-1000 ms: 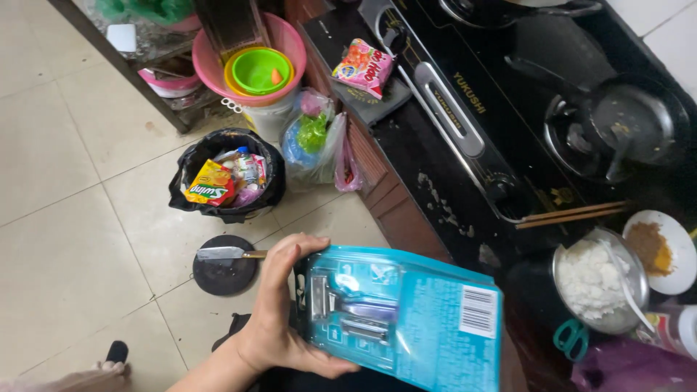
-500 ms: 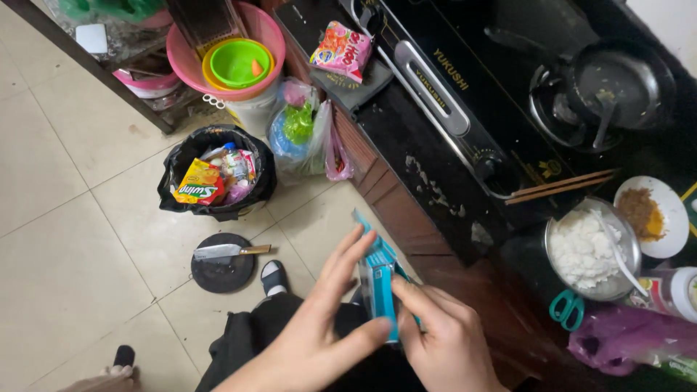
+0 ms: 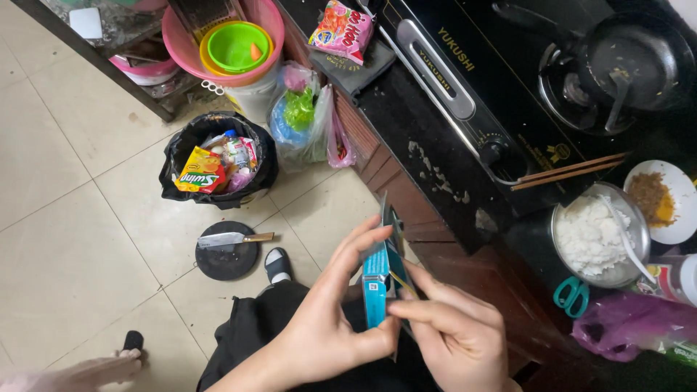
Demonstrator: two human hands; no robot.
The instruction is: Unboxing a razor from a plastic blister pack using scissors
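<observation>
left hand (image 3: 319,327) fingers pinch flat teal cardboard pack (image 3: 377,279) edge-on | right hand (image 3: 454,337) fingers pinch its edge

teal blue package (image 3: 377,279), green bowl (image 3: 237,45), pink basin (image 3: 263,18), black bin (image 3: 218,160), teal scissors (image 3: 573,296)

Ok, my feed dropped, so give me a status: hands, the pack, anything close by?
Left hand and right hand both grip the teal blister pack, edge-on. Nothing between them. Rice bowl on counter to the right.
</observation>
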